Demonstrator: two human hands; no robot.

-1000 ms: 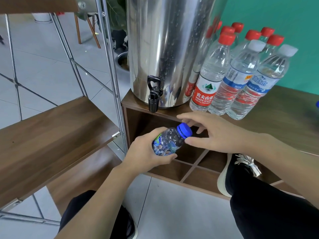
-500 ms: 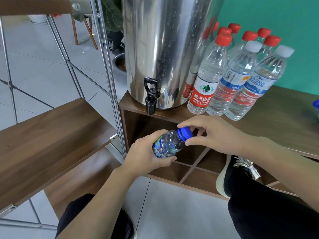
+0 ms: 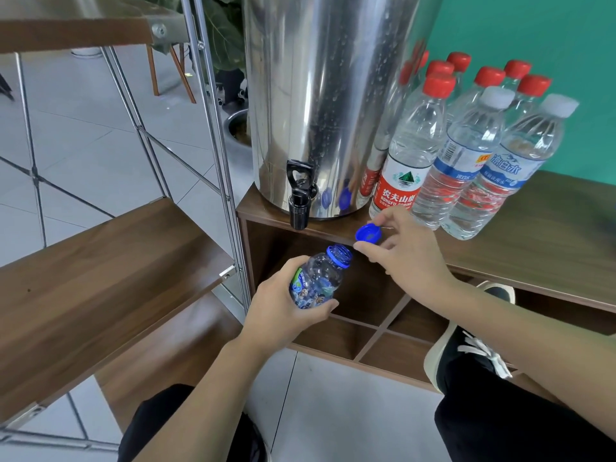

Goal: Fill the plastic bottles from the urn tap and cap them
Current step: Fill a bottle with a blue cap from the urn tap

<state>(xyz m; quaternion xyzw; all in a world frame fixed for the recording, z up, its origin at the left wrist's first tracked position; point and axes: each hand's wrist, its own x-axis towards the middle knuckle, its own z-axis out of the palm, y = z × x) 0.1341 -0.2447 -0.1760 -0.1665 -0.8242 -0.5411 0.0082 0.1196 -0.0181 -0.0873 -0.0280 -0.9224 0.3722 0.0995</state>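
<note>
Down below the black urn tap (image 3: 300,198), the left hand (image 3: 283,306) grips a small clear plastic bottle (image 3: 318,278), tilted with its open blue-ringed mouth toward the tap, fingers curled round the labelled body. Just beside the mouth, apart from it, the right hand (image 3: 405,251) pinches the blue cap (image 3: 367,233) between thumb and forefinger. On the wooden table (image 3: 546,235) stands the steel urn (image 3: 328,95), with capped, filled water bottles (image 3: 443,145) clustered to its right.
</note>
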